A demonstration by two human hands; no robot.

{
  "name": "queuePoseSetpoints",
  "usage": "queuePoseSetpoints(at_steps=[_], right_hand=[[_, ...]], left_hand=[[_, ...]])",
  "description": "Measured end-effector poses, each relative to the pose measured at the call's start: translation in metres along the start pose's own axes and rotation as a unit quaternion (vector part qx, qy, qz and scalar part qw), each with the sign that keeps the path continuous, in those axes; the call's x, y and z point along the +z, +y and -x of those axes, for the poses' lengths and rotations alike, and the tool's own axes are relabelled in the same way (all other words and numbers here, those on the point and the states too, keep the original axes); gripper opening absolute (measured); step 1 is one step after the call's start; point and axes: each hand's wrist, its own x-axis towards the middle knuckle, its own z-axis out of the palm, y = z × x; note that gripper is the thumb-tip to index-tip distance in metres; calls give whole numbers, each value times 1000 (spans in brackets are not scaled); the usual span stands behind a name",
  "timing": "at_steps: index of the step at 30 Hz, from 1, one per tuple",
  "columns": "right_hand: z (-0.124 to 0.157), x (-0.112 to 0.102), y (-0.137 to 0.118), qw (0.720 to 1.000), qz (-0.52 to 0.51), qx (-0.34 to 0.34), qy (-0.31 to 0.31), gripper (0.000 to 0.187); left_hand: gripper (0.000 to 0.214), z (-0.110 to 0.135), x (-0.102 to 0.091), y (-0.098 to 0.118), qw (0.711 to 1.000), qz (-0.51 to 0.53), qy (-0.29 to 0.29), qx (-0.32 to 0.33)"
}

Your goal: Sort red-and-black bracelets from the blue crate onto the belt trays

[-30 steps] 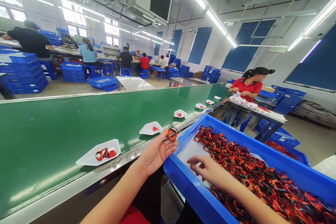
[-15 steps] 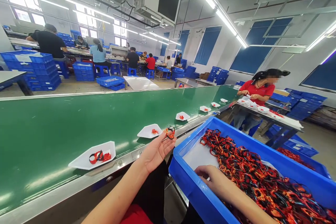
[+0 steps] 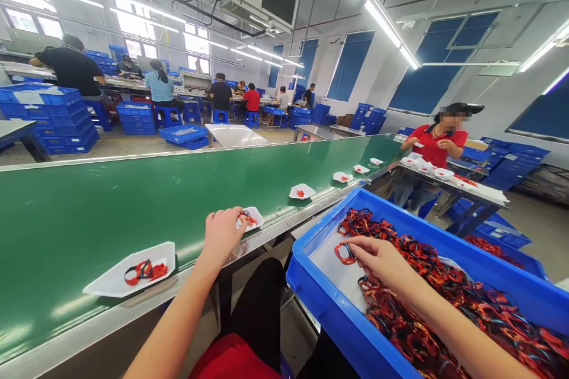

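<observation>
My left hand (image 3: 223, 235) is over a small white tray (image 3: 258, 219) on the green conveyor belt, its fingers curled on a red-and-black ring-shaped band (image 3: 246, 218) at the tray; the fingertips are partly hidden. Between the thumb and fingers of my right hand (image 3: 377, 257), another red-and-black band (image 3: 344, 254) is pinched above the white lining of the blue crate (image 3: 311, 305). A big pile of such bands (image 3: 427, 308) fills much of that crate. Closer to me on the belt, a white tray (image 3: 104, 284) holds a dark ring-shaped band and red pieces.
Farther along the green belt (image 3: 146, 201) are several white trays with red pieces, one of them the nearer tray (image 3: 306, 188). A co-worker in a red shirt (image 3: 433, 145) stands at a side table (image 3: 484, 192) holding more trays. Stacked blue crates (image 3: 48, 124) stand beyond the belt.
My left hand has moved left with its band, from beside the belt's edge to the white tray. My right hand has risen from the crate's bottom, now with a band. The trays have shifted left.
</observation>
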Motion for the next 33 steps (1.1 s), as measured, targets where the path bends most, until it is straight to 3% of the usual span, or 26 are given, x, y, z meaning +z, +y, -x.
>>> queuePoseSetpoints(at_steps=[3,5,7,11,14,17,23,26,30,33], right_hand=[[1,1,-7,986,-160,39,-12,50],[2,4,-13,968,-243,57,-21,49],[4,6,-19,952,-296,70,-32,46],[10,11,-28,942,-326,59,-62,41],[14,13,-30,948,-311,35,-63,40],[16,14,-33,958,-280,-1,-55,39],[19,10,-43,943,-323,-3,-79,39],[20,7,-47,951,-302,-11,-71,42],[12,-6,-42,983,-178,-43,-9,43],[0,-20,-21,999,-17,-43,27,35]], left_hand=[[35,0,2,4,1000,5,14,-2],[33,4,0,20,991,122,30,51],[33,12,-5,45,957,266,14,112],[43,35,-13,101,886,407,-59,213],[52,43,-10,128,863,425,-83,261],[41,43,-4,138,849,438,-86,284],[36,41,-4,136,827,499,-107,236],[34,42,-4,135,824,508,-120,219],[32,40,0,130,794,565,-142,176],[38,33,0,124,743,643,-161,93]])
